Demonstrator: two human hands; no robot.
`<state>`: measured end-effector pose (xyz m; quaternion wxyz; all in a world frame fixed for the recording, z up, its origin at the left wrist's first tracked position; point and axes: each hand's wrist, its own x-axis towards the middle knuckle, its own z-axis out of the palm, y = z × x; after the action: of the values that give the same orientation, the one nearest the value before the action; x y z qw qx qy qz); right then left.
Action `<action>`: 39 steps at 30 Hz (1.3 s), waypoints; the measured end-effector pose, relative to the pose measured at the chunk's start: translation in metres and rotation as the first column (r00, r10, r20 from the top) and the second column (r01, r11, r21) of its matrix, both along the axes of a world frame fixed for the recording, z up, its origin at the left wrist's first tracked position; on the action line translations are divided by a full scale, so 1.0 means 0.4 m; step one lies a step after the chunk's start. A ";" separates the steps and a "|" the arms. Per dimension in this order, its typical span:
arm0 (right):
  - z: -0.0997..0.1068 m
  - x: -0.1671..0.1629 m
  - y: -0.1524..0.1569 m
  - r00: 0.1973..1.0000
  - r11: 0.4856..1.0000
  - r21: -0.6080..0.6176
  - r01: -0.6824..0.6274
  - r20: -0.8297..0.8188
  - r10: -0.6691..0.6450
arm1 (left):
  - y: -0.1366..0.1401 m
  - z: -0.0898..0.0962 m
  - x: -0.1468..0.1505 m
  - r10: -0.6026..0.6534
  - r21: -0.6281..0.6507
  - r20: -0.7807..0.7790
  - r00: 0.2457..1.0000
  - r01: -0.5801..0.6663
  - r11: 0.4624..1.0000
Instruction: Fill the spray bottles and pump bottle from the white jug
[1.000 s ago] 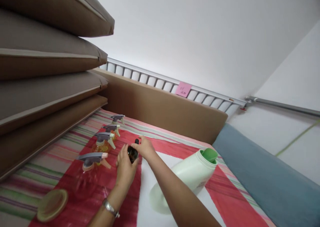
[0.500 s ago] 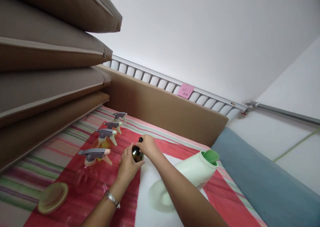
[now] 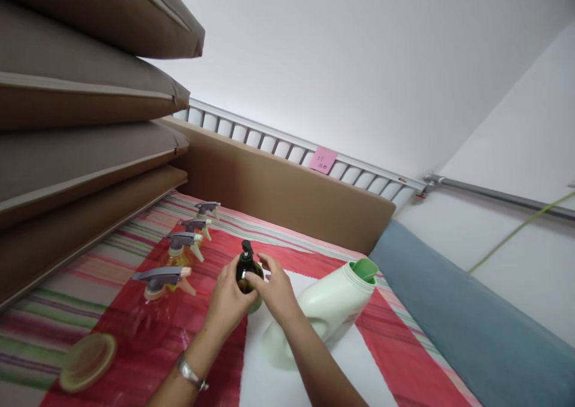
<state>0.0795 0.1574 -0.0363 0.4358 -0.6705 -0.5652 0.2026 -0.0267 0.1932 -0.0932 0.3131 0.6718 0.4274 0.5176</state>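
Note:
A small dark green pump bottle (image 3: 245,267) with a black pump head stands upright on the red striped cloth (image 3: 197,335). My left hand (image 3: 229,302) wraps its body from the left. My right hand (image 3: 275,288) touches it from the right, fingers at its shoulder just below the pump. To the right lies a big pale green jug (image 3: 326,308) on its side, its green spout (image 3: 365,270) open and pointing right.
Several clear spray bottles (image 3: 164,281) with grey triggers stand in a row to the left. A round tan lid (image 3: 87,361) lies at the near left. Brown cushions (image 3: 81,131) are stacked at left; a brown backrest (image 3: 287,197) runs behind; a blue-grey cushion (image 3: 453,317) lies at right.
My right hand has come off the pump head and dropped to the bottle's side. The black pump head now shows fully. The bottle stands more upright.

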 end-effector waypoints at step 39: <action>-0.131 0.008 -0.223 0.746 0.961 0.049 -0.273 -0.620 0.243 | -0.084 0.113 -0.069 -0.505 -0.311 0.547 0.667 0.722 0.618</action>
<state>0.0828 0.0684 -0.0888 0.5497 -0.4915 -0.4729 0.4824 -0.0542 0.1595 -0.0479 0.7197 0.5485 0.2082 0.3713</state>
